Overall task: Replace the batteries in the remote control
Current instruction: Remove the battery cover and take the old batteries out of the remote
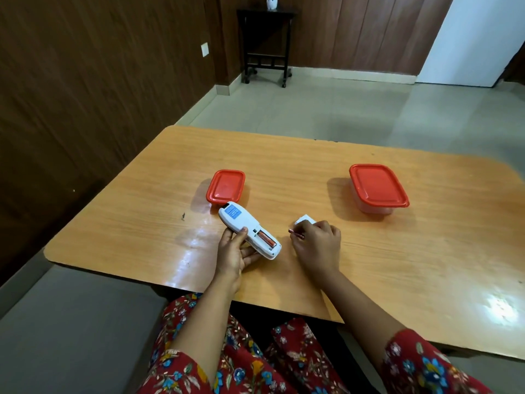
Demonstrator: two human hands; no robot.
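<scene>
A white remote control (244, 224) lies face down on the wooden table (397, 265), a blue label on its back. Its battery compartment is open, with one red battery (266, 239) seated inside. My left hand (234, 253) grips the remote from below, thumb on its side. My right hand (316, 245) rests on the table just right of the remote and pinches a second red battery (296, 234), whose tip sticks out toward the remote. The white battery cover (304, 220) lies on the table behind my right hand, partly hidden by it.
A small container with a red lid (225, 186) stands just behind the remote. A larger clear container with a red lid (377, 187) stands at the right. Beyond the table are a tiled floor and a dark side table (265, 44) against the wood wall.
</scene>
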